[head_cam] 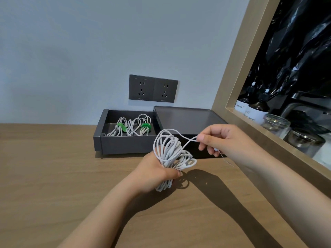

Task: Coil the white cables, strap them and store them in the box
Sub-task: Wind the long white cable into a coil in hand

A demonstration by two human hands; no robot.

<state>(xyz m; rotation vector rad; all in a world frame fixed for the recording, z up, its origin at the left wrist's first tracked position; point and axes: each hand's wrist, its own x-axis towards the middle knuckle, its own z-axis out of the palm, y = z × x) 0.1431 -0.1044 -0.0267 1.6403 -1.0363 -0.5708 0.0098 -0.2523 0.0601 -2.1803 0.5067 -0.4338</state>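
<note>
Coil (169, 151) partly hidden within left hand (154, 170)

Wooden counter (53, 176), pale brown and grained, meeting the wall at the back. Directly on it, just beyond the left fingers (158, 153), an open dark grey box (125, 144); flush beside that, behind the right fingers (204, 138), a flat-topped dark grey case (188, 119).

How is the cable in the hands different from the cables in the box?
The held cable has no strap; the boxed cables each wear a green strap. The left hand grips the held cable and the right hand pinches its loose loop; the boxed cables lie in the box untouched. The held cable looks bigger and looser than the boxed cables. All are white and coiled.
</note>
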